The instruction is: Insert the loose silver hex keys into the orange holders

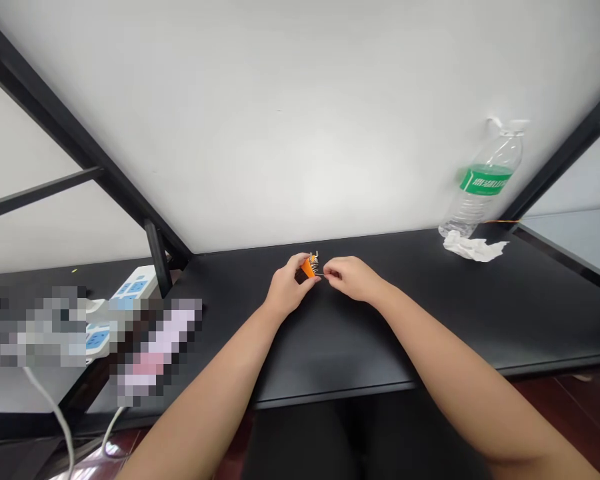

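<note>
Between thumb and fingers, my left hand [290, 283] grips an orange hex key holder [308, 268] just above the black tabletop [330, 347]. Several bent metal hex keys [315, 262] stand out of the holder on its right side. My right hand [349, 277] is closed in a pinch close by, its fingertips on the end of a thin metal hex key [321, 274] that reaches across to the holder. The fingers hide parts of the holder and of that key.
A clear plastic bottle [485, 180] with a green label stands at the back right, crumpled tissue [473, 248] beside it. Leftward lie a blurred-out phone-like object [163, 347] with a white cable and a white power strip [143, 280]. Behind the table rises a white wall [280, 133].
</note>
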`<state>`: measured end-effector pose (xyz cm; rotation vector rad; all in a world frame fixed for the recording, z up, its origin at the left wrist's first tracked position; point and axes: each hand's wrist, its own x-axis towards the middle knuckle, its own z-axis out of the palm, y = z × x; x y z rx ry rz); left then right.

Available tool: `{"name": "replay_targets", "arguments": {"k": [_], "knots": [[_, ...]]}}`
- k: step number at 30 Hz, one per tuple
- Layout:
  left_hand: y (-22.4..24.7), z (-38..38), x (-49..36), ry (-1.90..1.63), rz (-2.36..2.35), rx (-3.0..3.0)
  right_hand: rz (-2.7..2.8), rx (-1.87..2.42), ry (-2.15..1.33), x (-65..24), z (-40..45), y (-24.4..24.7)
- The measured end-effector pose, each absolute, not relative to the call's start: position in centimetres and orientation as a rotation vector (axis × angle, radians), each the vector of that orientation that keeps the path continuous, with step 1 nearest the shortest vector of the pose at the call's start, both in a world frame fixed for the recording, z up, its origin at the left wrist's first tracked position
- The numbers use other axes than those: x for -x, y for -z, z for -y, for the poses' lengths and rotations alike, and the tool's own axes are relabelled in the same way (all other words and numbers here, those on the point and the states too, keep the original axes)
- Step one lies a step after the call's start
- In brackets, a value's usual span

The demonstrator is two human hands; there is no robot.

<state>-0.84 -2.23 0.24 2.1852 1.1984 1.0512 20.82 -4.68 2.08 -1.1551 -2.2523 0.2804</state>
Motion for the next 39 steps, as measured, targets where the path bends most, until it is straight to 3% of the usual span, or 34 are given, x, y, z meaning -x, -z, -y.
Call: {"name": "replay_targets", "arguments": {"k": [11, 18, 21, 25, 31, 39], "knots": [[-0.1, 2.5, 0.7, -0.884, -1.169, -2.346, 2.411, 1.072, -0.115, -20.9, 5.5, -3.1], [-0.4, 2.8, 0.5, -0.925, -0.934, -2.119, 1.827, 1.003, -0.896, -20.2, 5.4, -2.2], [-0.4, 2.9, 0.1, -1.047, -0.906, -1.946, 1.521, 1.004, -1.020, -19.0, 5.0, -1.4], [-0.1, 2.5, -0.2, -1.145, -0.907, -1.753, 1.490, 0.990, -0.853, -17.9, 4.7, -0.4], [-0.1, 1.7, 0.4, -1.212, -0.899, -1.498, 1.934, 0.967, -0.471, -18.6, 4.7, 0.2], [0.0, 2.3, -0.3, -0.888, -0.823, -1.605, 2.108, 0.909, -0.546, -18.8, 4.4, -0.3]]}}
